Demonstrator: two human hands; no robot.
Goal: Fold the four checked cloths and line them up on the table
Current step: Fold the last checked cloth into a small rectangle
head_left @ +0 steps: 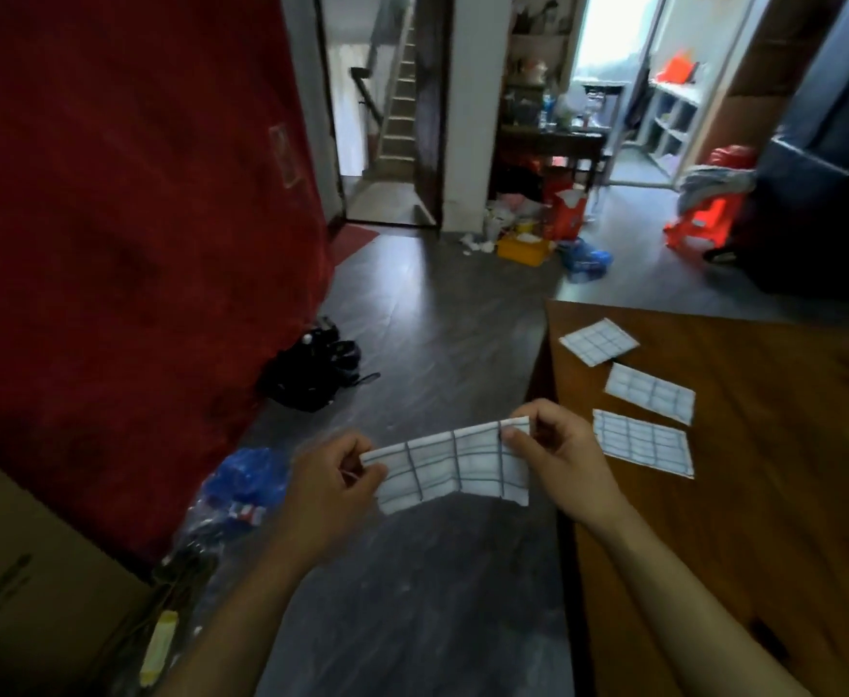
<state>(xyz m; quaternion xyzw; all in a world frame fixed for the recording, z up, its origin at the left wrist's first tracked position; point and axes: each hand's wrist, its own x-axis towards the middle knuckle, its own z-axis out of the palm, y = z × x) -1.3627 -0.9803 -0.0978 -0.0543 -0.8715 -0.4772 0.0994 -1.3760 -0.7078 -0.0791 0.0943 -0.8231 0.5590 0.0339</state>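
A white cloth with dark checks point(455, 465) hangs stretched between my hands, in the air over the floor, left of the table. My left hand point(334, 482) pinches its left end and my right hand point(558, 455) pinches its upper right corner. Three folded checked cloths lie in a row near the left edge of the wooden table point(764, 495): the far one point(599, 341), the middle one point(649, 393) and the near one point(642, 441).
A red fabric-covered mass point(125, 244) fills the left side. On the grey floor lie a black bag point(314, 372), a blue plastic bag point(244, 477) and, farther off, a yellow box point(524, 249) with clutter. A cardboard box point(25, 586) stands at lower left.
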